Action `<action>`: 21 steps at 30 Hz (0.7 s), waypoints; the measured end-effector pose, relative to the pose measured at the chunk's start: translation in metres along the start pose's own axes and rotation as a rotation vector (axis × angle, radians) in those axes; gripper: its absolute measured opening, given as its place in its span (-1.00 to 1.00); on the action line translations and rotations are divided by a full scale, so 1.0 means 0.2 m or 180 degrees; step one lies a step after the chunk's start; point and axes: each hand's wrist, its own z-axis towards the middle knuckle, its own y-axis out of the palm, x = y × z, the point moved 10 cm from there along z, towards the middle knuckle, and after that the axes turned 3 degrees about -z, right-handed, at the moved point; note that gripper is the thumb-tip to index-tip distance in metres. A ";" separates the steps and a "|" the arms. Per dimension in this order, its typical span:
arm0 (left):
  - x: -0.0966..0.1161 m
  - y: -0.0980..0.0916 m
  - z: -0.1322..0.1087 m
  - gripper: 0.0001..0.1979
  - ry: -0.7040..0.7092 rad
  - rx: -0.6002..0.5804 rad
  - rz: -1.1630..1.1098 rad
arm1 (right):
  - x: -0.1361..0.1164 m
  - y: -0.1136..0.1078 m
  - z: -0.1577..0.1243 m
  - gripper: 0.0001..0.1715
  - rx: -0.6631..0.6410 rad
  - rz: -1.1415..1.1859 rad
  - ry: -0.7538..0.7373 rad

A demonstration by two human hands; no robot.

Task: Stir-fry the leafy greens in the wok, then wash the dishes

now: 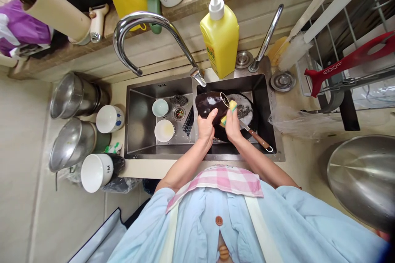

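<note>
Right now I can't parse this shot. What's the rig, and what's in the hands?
No machine here: one camera worn on a person's head looks down at their own bare hands, and this is the only view. The left hand grips a dark glazed cup over the right basin of a stainless double sink. The right hand presses a yellow-green sponge against the cup's rim. Beneath them lies a wooden-handled pan; a yellow pump bottle stands behind the sink.

Countertop: steel pots, white cups, yellow soap bottle.
</note>
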 end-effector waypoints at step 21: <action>-0.08 -0.03 0.03 -0.48 -0.0942 -0.0286 -0.0841 | 0.33 -0.26 0.41 -0.48 -0.1411 -0.3675 0.0799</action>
